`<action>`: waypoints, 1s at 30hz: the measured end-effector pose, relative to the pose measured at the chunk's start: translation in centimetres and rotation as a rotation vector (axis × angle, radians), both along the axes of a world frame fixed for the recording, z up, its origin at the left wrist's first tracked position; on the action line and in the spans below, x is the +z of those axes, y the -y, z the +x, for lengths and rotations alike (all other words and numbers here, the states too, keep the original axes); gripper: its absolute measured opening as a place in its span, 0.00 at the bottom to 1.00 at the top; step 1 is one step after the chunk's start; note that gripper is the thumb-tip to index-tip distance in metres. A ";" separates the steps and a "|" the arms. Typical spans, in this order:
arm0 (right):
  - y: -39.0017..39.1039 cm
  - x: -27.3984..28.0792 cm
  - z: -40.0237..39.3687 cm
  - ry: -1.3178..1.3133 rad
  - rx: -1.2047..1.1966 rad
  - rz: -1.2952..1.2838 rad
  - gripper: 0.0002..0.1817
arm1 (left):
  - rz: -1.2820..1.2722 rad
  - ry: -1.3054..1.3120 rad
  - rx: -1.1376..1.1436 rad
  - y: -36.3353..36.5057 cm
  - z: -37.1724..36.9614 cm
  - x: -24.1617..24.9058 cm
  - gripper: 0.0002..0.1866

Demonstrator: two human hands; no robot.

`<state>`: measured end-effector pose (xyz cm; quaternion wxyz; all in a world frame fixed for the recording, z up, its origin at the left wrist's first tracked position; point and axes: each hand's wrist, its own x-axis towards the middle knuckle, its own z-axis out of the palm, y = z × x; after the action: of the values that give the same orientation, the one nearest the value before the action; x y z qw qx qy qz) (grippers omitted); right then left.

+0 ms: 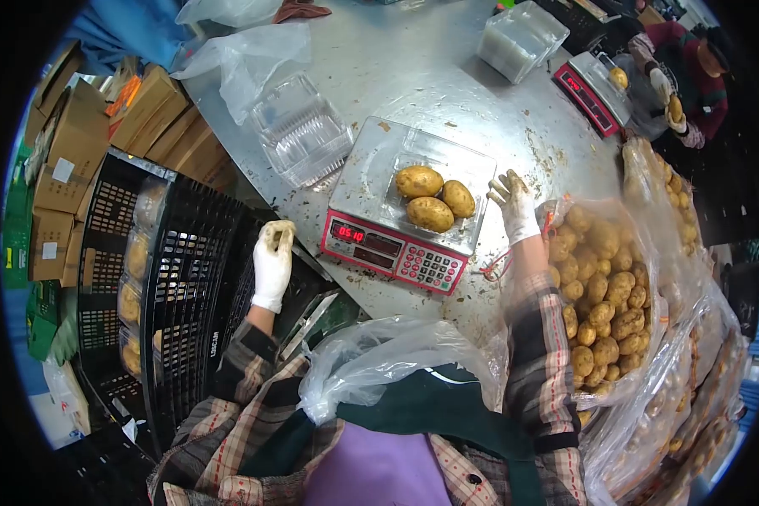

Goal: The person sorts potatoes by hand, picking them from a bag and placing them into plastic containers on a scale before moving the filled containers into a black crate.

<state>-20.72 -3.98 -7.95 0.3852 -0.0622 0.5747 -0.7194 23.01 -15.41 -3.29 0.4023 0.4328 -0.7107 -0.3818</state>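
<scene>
Just left of the right hand [516, 202], apart from its fingertips: three potatoes [430, 215], bunched together in a clear tray [457, 162] on the silver platform of a red-framed scale [379, 135]. Closest of the three to those fingers, the one on the right side of the cluster. Fingers of that hand released and fanned out in a soil-stained white glove, palm toward the metal table [447, 93], with nothing in the grasp.

Well apart from the potatoes, near the lower left corner of the scale: the left hand [272, 263], also gloved in white, with loosely bent fingers and nothing visible in them. Close by on its outer side, a black crate [181, 287] with packed potatoes [130, 302] behind its slatted wall.

Lit in red on the display [364, 237], 0510. Beyond the scale's left side, empty clear containers [302, 126]. Beside the right forearm, a clear bag [603, 295] full of loose potatoes. At the upper right, another person [687, 72] with a potato in hand, beside a second scale [594, 88].
</scene>
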 end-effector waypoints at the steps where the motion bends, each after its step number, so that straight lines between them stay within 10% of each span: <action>1: 0.5 -0.1 -0.1 0.023 -0.019 -0.028 0.25 | 0.156 0.059 -0.062 0.5 -0.3 0.0 0.06; 9: -0.4 4.7 4.0 -0.376 0.085 -0.241 0.28 | 0.756 -0.158 -0.391 1.0 -9.1 -0.9 0.19; 12: -3.6 6.8 7.2 -0.490 0.145 0.003 0.25 | 0.981 -0.173 -0.435 1.1 -10.7 1.0 0.21; 14: -6.4 4.9 8.8 -1.127 0.226 0.396 0.23 | 0.989 -0.147 -0.419 1.0 -11.3 2.1 0.20; 20: -7.9 4.0 11.2 -0.024 0.269 0.149 0.13 | 0.948 -0.214 -0.345 0.9 -12.3 -0.3 0.05; 30: -10.8 2.6 8.7 -0.014 0.195 0.050 0.19 | 0.615 -0.272 -0.275 8.3 -10.8 1.6 0.09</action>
<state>-12.06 6.83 -5.40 0.4510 -0.1132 0.5863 -0.6633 12.24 -23.75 -1.69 0.2892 0.3792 -0.5541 -0.6823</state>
